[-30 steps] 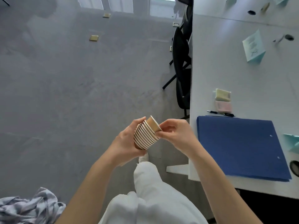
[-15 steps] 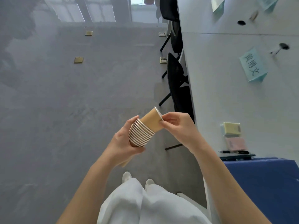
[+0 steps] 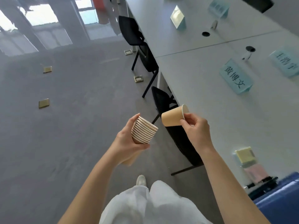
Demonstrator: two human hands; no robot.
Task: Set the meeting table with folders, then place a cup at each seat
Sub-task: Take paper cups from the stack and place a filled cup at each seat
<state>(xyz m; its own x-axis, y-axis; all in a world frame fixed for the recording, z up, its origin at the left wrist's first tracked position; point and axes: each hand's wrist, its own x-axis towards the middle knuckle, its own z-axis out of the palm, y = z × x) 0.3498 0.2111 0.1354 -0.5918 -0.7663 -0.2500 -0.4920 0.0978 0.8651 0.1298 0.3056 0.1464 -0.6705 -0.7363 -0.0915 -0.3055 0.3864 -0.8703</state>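
Note:
My left hand [image 3: 127, 139] grips a stack of several nested tan paper cups [image 3: 144, 132], rims pointing up and to the right. My right hand [image 3: 196, 130] pinches the rim of a single tan paper cup [image 3: 174, 118], which lies on its side, free of the stack and just over the edge of the white meeting table [image 3: 202, 81]. A blue folder [image 3: 281, 202] lies on the table at the lower right, partly cut off by the frame.
Black chairs [image 3: 163, 101] are tucked along the table's left edge. Light blue name cards [image 3: 235, 76], yellow and pink sticky notes [image 3: 245, 155] and a black pen [image 3: 262, 183] lie on the table. Grey floor with brass floor sockets [image 3: 43, 103] spreads to the left.
My right hand has pulled the top cup fully off the stack and carried it right toward the table. The view has moved forward along the table, and the folder slid to the lower right.

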